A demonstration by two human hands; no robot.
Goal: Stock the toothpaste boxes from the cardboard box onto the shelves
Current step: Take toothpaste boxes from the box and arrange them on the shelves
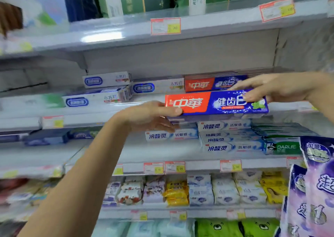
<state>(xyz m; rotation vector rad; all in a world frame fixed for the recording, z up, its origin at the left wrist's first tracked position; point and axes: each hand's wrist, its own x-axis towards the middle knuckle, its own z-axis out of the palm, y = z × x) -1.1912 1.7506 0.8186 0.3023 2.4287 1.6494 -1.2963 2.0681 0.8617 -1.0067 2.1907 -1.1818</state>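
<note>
Fingers pinch toothpaste box ends

Bright, even light from overhead. A white glare patch lies on the upper shelf. The frame's left edge is smeared with blur; wide-angle distortion bends the edges.
</note>
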